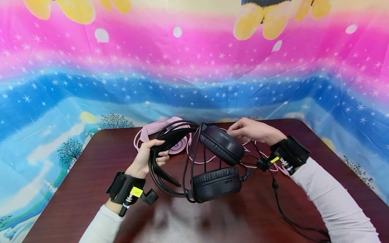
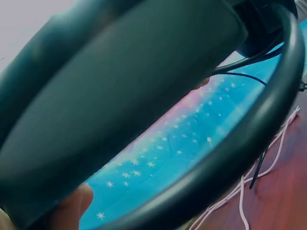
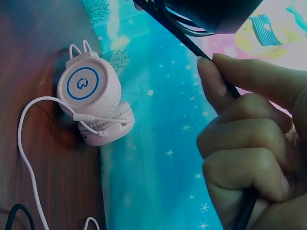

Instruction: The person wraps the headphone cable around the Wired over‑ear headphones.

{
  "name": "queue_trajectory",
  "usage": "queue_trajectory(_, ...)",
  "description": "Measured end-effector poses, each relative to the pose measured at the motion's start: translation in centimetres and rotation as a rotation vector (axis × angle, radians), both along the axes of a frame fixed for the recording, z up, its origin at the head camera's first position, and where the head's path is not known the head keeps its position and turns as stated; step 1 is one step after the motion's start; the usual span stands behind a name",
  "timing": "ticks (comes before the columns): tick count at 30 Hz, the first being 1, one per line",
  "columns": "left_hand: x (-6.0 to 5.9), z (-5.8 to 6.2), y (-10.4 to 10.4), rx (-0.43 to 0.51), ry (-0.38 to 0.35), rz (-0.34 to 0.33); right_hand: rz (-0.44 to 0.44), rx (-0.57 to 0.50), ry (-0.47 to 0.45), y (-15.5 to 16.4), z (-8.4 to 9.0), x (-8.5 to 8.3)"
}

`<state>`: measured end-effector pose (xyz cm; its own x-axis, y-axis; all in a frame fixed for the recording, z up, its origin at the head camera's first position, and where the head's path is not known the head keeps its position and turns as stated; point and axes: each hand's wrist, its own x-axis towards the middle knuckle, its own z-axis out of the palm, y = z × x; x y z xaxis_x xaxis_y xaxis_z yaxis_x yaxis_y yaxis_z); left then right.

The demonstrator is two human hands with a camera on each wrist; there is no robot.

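Observation:
Black over-ear headphones (image 1: 215, 185) are held up above the table, earcups toward the right. My left hand (image 1: 146, 158) grips their headband (image 1: 173, 140), thumb on one side and fingers curled round the other. Loops of black cord hang around the band and cups. Beside the upper earcup (image 1: 223, 143) is my right hand (image 1: 253, 131). In the right wrist view that hand pinches a black cord (image 3: 180, 36), which also runs through its curled fingers. The band covers most of the left wrist view, where only a fingertip (image 2: 79, 201) shows clearly.
Pink headphones (image 1: 155, 128) lie on the dark red table (image 1: 91, 189) near its back edge, partly behind the black pair. Their pink cable (image 3: 26, 153) trails rightward. A black cable (image 1: 279, 202) runs off the right front. A patterned cloth (image 1: 194, 67) hangs behind.

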<state>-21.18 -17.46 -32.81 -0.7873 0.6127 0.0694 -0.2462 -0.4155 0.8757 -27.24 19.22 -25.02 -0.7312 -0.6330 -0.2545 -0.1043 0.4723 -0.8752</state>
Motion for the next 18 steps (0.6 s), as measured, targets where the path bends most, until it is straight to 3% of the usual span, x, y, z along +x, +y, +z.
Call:
queue_trajectory(10,-0.2,0.1,-0.2,0.007,0.021,-0.064,0.057,0.056,-0.05,-0.8,1.0,0.6)
queue_trajectory(18,-0.3,-0.1,0.0,-0.048,0.023,-0.106,0.044,0.091,-0.006,-1.6,1.1,1.0)
